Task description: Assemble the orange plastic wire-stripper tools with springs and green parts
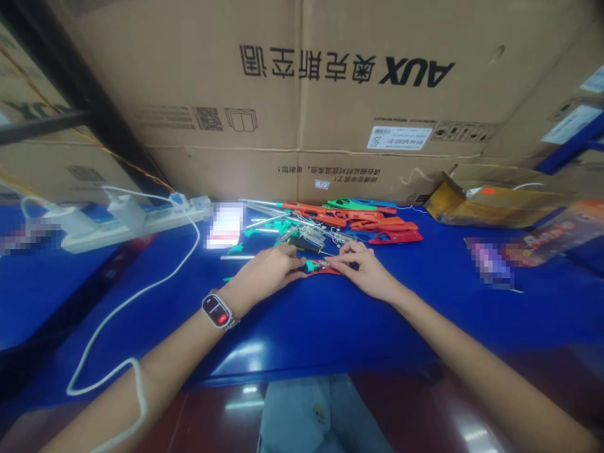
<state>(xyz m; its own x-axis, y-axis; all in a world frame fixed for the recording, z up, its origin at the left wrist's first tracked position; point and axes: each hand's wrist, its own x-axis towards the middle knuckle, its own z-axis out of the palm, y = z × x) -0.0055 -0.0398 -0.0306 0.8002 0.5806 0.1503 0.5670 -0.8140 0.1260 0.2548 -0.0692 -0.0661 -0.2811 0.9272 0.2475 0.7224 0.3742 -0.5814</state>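
Note:
On the blue table lies a red plastic casing (325, 270), which looks like half of a long-nosed lighter, with a teal part and small metallic pieces in it. My left hand (278, 264) is closed, its fingertips pinching the teal end of the casing. At the other end, my right hand (361, 267) grips the casing with thumb and fingers close together. Just behind the hands rests a black-and-yellow screwdriver (304, 245). Beyond it lies a pile of silver metal parts (311, 231). Red casings (396, 236), a green casing (346, 204) and teal pieces (278, 225) lie around that pile.
A white power strip (136, 223) with plugs is on the left, and its white cable (141, 296) loops over my left forearm. A large cardboard box (302, 138) walls off the back. To the right are an open carton (486, 195) and a blurred phone-like object (491, 261).

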